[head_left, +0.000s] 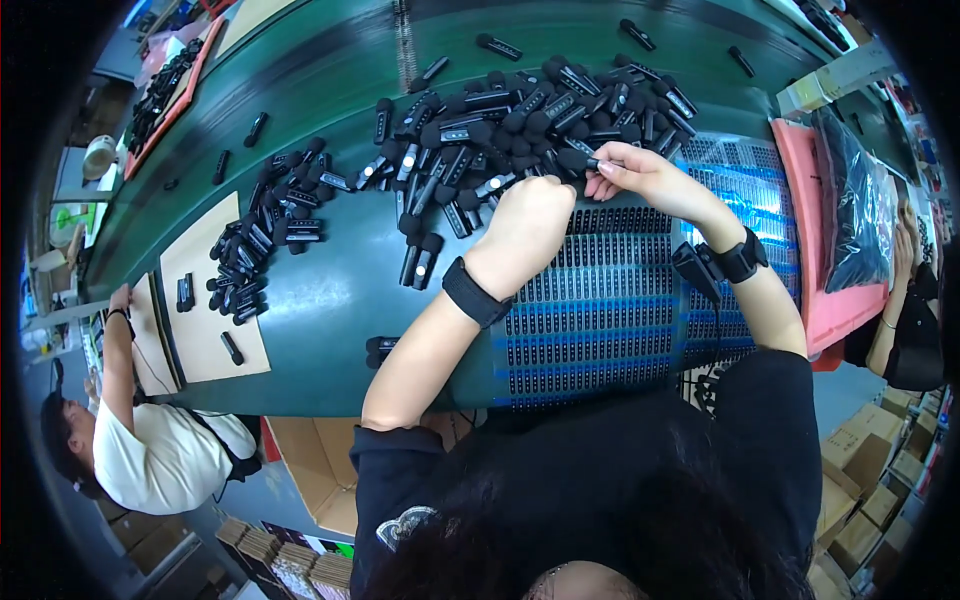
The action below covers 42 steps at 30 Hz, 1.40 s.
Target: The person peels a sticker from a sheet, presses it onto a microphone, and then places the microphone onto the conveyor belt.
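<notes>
My right hand [640,178] pinches a small black clip-on microphone [577,160] with a foam tip, at the near edge of a big heap of similar microphones [490,130]. Just left of it, my left hand [530,215] is closed, its back turned up. Its fingers are mostly hidden, so what it holds cannot be made out. Below both hands lie sheets of small black stickers [590,300] in rows on clear, bluish backing. Another shiny sheet [735,190] lies under my right forearm. Both wrists wear black straps.
Microphones trail left across the green belt [350,280] to a beige board [235,300]. At right, a pink tray [800,240] holds a dark plastic bag [850,210]. A person in white [165,450] works at far left; another person's arm [895,290] shows at right.
</notes>
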### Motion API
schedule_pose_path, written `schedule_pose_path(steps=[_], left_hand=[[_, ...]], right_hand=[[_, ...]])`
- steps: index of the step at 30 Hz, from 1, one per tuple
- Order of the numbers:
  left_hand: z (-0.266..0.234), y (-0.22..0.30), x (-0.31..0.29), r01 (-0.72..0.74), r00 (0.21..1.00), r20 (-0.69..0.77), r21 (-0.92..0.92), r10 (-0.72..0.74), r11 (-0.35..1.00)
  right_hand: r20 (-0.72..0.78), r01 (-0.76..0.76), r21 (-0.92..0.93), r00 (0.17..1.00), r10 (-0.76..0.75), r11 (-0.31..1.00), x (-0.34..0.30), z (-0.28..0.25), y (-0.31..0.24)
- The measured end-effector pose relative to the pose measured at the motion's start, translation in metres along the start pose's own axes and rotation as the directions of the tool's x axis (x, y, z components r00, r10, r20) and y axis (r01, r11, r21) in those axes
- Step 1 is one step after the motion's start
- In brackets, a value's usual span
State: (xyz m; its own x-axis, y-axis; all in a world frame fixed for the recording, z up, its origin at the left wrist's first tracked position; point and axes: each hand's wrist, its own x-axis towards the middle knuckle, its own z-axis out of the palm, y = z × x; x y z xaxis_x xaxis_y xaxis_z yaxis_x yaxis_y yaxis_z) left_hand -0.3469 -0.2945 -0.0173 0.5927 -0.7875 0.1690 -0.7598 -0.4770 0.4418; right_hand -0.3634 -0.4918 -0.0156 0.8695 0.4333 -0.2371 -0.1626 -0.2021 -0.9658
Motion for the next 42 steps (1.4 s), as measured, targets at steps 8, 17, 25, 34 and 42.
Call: schedule_pose_path(steps=[8,17,25,34,42], left_hand=[[0.011,0.006,-0.01,0.075,0.991,-0.109,-0.008,-0.076,0.997],[0.014,0.019,-0.019,-0.005,0.98,-0.2,0.036,0.012,0.999],[-0.008,0.042,-0.035,-0.117,0.968,-0.202,0.161,0.148,0.98],[-0.019,0.049,-0.049,-0.163,0.946,-0.257,0.146,0.197,0.976],[-0.033,0.074,-0.053,-0.209,0.975,-0.071,0.052,0.212,0.977]], right_hand=[[0.015,-0.053,0.284,0.999,0.051,0.957,0.004,0.009,0.025],[0.219,-0.129,0.169,0.971,0.091,0.977,0.005,0.014,0.026],[0.325,-0.184,-0.041,0.927,0.188,0.982,0.013,0.015,0.012],[0.368,0.062,-0.354,0.927,0.077,0.933,0.008,0.026,-0.023],[0.2,0.259,-0.549,0.964,-0.176,0.795,0.01,0.021,-0.032]])
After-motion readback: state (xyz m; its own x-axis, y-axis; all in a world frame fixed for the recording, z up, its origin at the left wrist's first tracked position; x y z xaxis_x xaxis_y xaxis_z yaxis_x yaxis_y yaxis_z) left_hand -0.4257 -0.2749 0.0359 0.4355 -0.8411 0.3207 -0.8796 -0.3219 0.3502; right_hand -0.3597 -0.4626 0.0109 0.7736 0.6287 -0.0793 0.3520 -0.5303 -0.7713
